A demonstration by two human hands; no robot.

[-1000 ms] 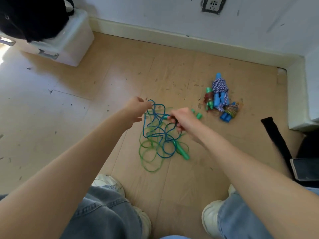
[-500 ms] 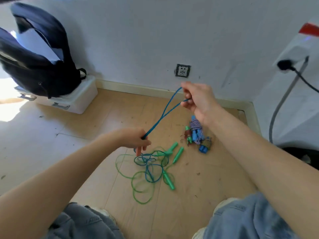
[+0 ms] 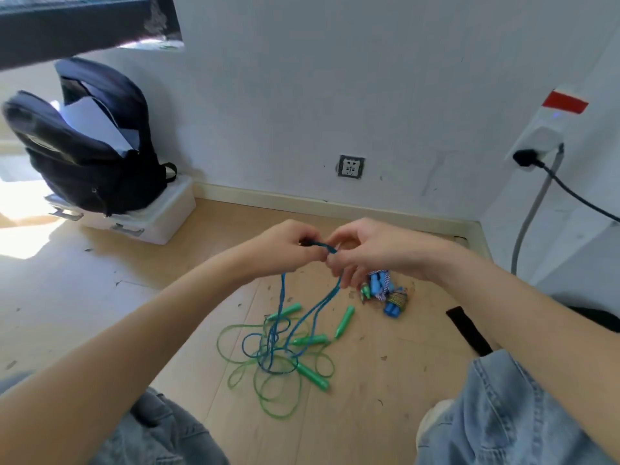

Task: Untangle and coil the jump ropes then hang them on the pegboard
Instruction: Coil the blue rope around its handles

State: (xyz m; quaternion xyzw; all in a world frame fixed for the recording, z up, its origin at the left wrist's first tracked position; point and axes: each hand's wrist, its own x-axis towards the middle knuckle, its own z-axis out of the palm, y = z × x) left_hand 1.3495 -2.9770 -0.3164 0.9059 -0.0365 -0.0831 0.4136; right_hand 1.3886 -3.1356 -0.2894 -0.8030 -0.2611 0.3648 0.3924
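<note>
Both hands, left hand [image 3: 288, 245] and right hand [image 3: 362, 253], pinching blue rope [image 3: 313, 310]; pulling upward could tighten knots with green rope [image 3: 268, 394] below.

The left hand [image 3: 285, 245] and right hand [image 3: 365, 253] meet over a bend of the blue jump rope [image 3: 315, 307], hiding how its strands run between the fingers. Below, blue and green rope [image 3: 278, 402] overlap too tightly to trace, and the coiled bundles [image 3: 385, 293] sit partly behind the right hand.
</note>
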